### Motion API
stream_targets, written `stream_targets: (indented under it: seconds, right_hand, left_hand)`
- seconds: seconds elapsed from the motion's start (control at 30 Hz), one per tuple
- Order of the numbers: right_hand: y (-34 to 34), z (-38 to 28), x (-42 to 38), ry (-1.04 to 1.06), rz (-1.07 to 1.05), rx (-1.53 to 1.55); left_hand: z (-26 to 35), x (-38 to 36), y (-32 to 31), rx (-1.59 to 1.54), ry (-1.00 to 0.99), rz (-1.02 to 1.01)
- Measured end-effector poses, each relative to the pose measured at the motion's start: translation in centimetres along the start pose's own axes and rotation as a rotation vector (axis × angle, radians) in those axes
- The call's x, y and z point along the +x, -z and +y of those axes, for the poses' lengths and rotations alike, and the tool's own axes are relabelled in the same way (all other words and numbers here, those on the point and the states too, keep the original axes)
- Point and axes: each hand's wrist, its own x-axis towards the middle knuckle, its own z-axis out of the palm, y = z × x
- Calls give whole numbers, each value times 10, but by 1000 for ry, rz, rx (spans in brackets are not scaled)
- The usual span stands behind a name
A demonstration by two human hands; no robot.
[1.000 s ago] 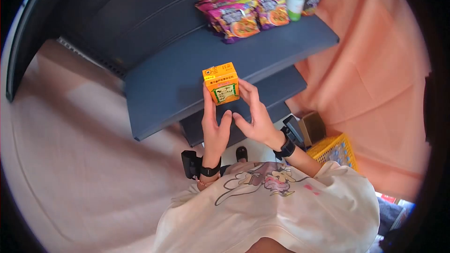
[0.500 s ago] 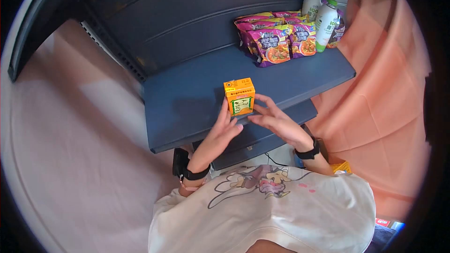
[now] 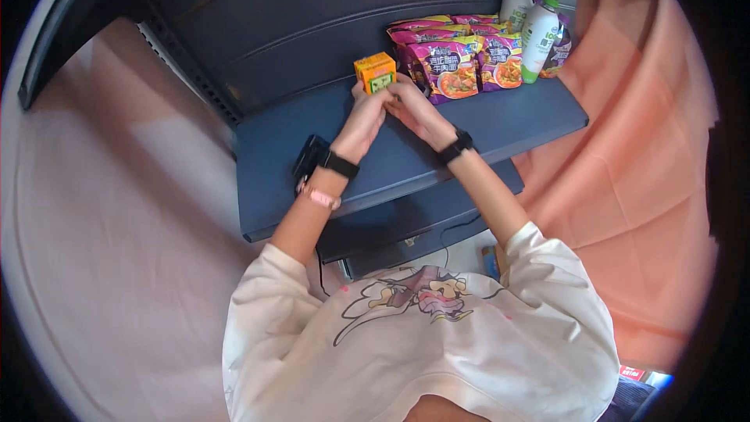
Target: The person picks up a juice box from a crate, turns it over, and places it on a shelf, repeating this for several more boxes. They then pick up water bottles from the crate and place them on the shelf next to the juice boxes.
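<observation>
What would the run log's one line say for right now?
left hand: holding orange printed carton | right hand: holding carton | carton: over shelf, left of purple noodle packets | shelf contact: unclear | front green-capped bottle: right of packets

Orange box [image 3: 376, 73] has gone from above the shelf's [image 3: 312, 180] front edge to deep over it, twd the back panel [image 3: 312, 39], now just L of the noodle packs [image 3: 449, 66]; can't tell if its base touches the shelf. L hand [image 3: 366, 119] & R hand [image 3: 416, 109] went fwd w/ it & closed up: a gap showed betw. them 0.5 s ago, now they meet below the box. Both forearms now reach out over the shelf, L wrist device [image 3: 309, 158] incl. More of the sleeves [image 3: 269, 281] shows, too.
</observation>
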Motion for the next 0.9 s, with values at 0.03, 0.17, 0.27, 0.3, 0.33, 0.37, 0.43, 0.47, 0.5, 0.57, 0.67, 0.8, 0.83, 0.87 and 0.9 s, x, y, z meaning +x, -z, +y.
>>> stream_targets:
  seconds: [0.03,0.17,0.27,0.3,0.33,0.37,0.43,0.47,0.5,0.57,0.67,0.8,0.83,0.87,0.9]
  right_hand:
    - [0,2,11,47,26,-9]
    - [19,16,63,19,61,126]
    - [17,19,77,3,165,104]
    - [17,27,86,98,217,124]
    - [19,33,92,105,214,126]
    - [22,37,99,101,235,144]
    - [20,34,103,74,276,163]
    - [20,32,104,80,274,163]
    - [22,31,104,67,235,166]
    - [27,25,105,63,199,164]
    - [32,32,91,21,147,146]
    - [-1,9,20,29,246,154]
    - [-3,4,-1,85,249,146]
    - [-3,0,-23,140,255,139]
    - [-4,-5,-47,208,278,121]
  left_hand:
    - [-2,17,3,29,3,27]
    - [-9,62,18,51,3,16]
    - [-8,72,15,52,0,62]
    - [-11,77,17,57,-4,57]
    - [-13,81,19,51,-14,42]
    - [-15,87,20,44,-26,27]
    - [-14,89,18,18,-41,39]
    - [-14,90,18,-10,-44,58]
    - [-12,91,18,-6,-33,21]
    - [-12,93,15,9,-34,40]
    - [-17,77,7,30,45,68]
    - [-11,26,-36,-26,90,142]
    - [-14,9,-47,-19,94,134]
    - [-19,-7,-56,-43,17,47]
    - [-26,-21,-66,-66,-55,-43]
